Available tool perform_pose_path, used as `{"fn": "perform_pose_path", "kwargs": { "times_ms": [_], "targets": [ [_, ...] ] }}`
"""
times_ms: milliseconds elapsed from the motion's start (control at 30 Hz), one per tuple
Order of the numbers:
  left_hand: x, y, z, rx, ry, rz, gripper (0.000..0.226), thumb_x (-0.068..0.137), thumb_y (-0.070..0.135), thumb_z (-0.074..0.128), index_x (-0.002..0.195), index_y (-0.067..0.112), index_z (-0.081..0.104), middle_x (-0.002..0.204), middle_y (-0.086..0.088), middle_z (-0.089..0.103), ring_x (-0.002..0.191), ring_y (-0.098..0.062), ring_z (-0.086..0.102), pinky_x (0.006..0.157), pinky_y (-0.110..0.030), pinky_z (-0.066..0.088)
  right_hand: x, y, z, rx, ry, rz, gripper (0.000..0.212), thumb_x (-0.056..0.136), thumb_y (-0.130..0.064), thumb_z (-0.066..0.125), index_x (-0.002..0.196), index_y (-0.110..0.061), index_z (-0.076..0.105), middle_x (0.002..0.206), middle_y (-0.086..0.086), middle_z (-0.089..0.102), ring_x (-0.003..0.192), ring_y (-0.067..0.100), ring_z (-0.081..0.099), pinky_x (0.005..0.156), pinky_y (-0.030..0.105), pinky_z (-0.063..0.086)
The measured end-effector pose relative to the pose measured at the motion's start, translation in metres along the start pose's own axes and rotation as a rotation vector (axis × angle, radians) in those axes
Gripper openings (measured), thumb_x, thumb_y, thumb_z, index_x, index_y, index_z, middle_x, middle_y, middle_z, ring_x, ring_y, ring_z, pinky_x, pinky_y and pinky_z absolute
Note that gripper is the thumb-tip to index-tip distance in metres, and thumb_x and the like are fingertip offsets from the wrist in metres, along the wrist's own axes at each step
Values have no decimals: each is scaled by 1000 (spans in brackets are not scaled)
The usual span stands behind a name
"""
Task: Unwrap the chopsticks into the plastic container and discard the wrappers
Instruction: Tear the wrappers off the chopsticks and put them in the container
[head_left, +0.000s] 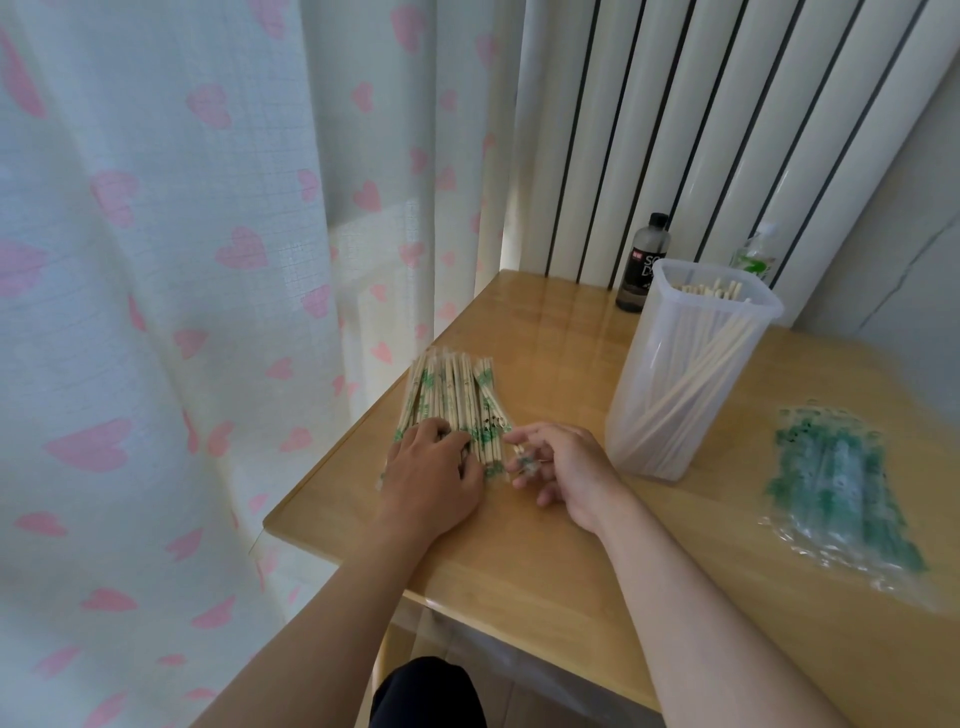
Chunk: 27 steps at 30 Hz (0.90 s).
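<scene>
I can make out just 2 fragments of white lettering, "SO" over "D", on the black-capped dark plastic bottle (645, 265) at the tabletop's far edge. Green print on the clear-wrapped wooden chopsticks (452, 400) near the left edge is unreadable.

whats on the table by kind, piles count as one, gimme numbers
dark bottle: 1
clear bottle with green label: 1
plastic container, unwrapped chopsticks inside: 1
pile of wrapped chopsticks: 1
pile of empty wrappers: 1
total: 5
</scene>
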<state>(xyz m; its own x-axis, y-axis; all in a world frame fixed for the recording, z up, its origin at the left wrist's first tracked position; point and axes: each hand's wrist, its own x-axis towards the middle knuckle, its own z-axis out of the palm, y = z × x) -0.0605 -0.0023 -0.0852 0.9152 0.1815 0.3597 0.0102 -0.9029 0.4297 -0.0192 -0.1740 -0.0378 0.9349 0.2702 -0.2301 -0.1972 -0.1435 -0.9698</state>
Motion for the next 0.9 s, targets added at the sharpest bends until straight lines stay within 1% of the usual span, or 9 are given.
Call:
{"fn": "perform_pose_path", "kwargs": {
  "times_ms": [100, 367, 533, 567, 633, 733, 800, 867, 900],
  "targets": [
    [-1, 0, 1, 2, 9, 6, 33, 94, 36, 49, 117, 23, 69, 120, 1, 58, 116, -23, 52, 100, -39, 39, -1, 5, -2, 68, 37, -20, 25, 100, -15, 51, 100, -6, 74, 72, 13, 71, 58, 21, 64, 44, 26, 37],
    [-3, 2, -2, 93, 36, 9, 43, 91, 44, 38, 116, 28, 70, 129, -1, 60, 125, -23, 51, 109, -42, 31, -16, 6, -9, 240, 122, -58, 17, 94, 1, 57, 94, -3, 74, 60, 9, 60, 50, 19, 51, 44, 26, 36],
    [-6, 11, -10, 93, 119, 68, 42, 91, 41, 39, 111, 21, 71, 116, 0, 67, 111, -24, 59, 102, -43, 36, -33, 2, -23, 353, 89, -60, 21, 93, 6, 55, 87, -6, 71, 58, 11, 52, 48, 19, 44, 45, 27, 33],
    [-4, 14, -12, 36, 122, 58, 42, 93, 40, 38, 110, 20, 71, 112, 0, 69, 108, -24, 61, 99, -42, 39, -38, 1, -27, 361, 59, -61, 21, 93, 7, 55, 86, -7, 70, 58, 11, 50, 48, 19, 43, 46, 27, 31],
    [2, 33, -23, -262, 78, -43, 39, 97, 39, 39, 108, 17, 69, 103, -3, 71, 99, -27, 64, 86, -37, 44, -46, -3, -38, 353, -25, -63, 23, 93, 8, 54, 85, -9, 67, 56, 12, 49, 47, 19, 40, 46, 27, 30],
    [26, 66, -37, -884, -59, -396, 45, 100, 43, 50, 129, 10, 56, 103, -14, 68, 88, -26, 67, 68, -33, 50, -60, -8, -53, 314, -155, -78, 28, 85, 8, 58, 90, -14, 74, 55, 12, 47, 47, 18, 37, 46, 25, 30],
    [37, 83, -43, -1269, -121, -559, 48, 101, 30, 58, 139, 2, 46, 107, -17, 69, 87, -26, 71, 68, -36, 58, -69, -10, -63, 282, -213, -88, 40, 76, 4, 60, 103, -20, 77, 56, 12, 46, 49, 19, 35, 46, 26, 31],
    [39, 97, -50, -1500, -111, -577, 42, 100, 9, 60, 135, -3, 42, 104, -18, 70, 86, -29, 74, 71, -39, 62, -77, -11, -75, 241, -226, -79, 47, 80, 4, 60, 117, -22, 73, 58, 13, 47, 50, 20, 37, 47, 28, 32],
    [40, 103, -53, -1541, -104, -564, 40, 98, 2, 59, 133, -3, 42, 104, -19, 69, 85, -29, 74, 72, -39, 62, -81, -12, -81, 220, -216, -76, 46, 85, 6, 59, 121, -20, 69, 60, 14, 48, 51, 21, 39, 46, 29, 33]
  ]
}}
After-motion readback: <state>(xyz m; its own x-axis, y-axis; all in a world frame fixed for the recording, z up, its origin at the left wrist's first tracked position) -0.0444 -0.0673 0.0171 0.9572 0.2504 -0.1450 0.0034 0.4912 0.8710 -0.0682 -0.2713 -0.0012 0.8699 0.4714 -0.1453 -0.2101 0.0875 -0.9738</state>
